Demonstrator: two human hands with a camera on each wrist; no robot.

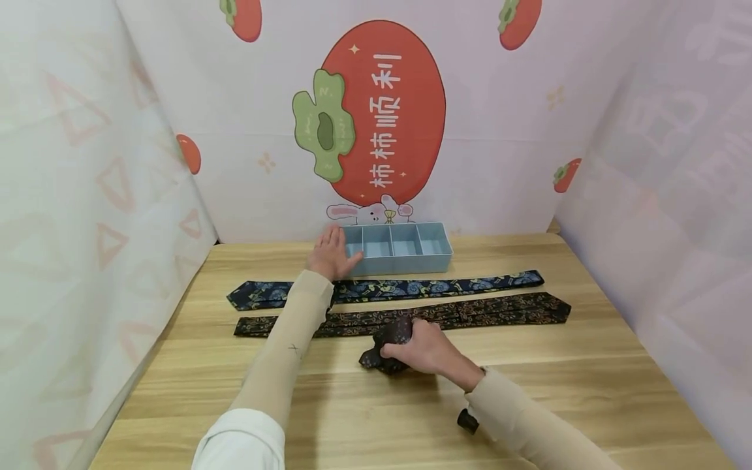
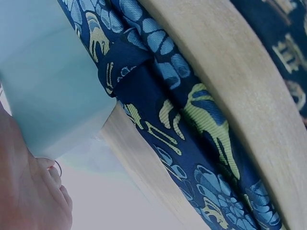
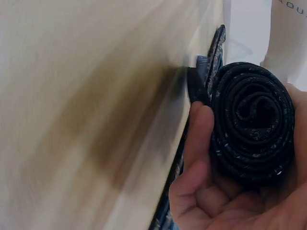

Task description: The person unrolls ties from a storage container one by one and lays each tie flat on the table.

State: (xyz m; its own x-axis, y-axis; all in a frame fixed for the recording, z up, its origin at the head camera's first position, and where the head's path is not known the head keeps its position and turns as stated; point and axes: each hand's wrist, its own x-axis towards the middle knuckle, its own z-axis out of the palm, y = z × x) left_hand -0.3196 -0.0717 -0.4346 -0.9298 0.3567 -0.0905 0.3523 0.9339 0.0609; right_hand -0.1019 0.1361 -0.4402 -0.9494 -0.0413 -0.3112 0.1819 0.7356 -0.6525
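Observation:
My right hand (image 1: 427, 349) grips a dark patterned necktie (image 3: 252, 122) rolled into a coil. In the right wrist view the coil's spiral end faces the camera, with fingers and palm wrapped under it; a short loose end of the tie (image 1: 371, 358) sticks out to the left in the head view. My left hand (image 1: 331, 253) is at the left end of a light blue box (image 1: 405, 263), fingers straight and spread, thumb along its front. Four-sided dividers (image 1: 390, 240) split the box into compartments, and those in view hold nothing.
A navy necktie (image 1: 405, 289) with blue and yellow figures lies lengthwise in front of the box. Nearer, a black necktie (image 1: 499, 311) with a brownish pattern runs alongside it. A small dark object (image 1: 468, 422) shows beside the right sleeve. Printed cloth (image 1: 499, 130) hangs behind the wooden table (image 1: 364, 424).

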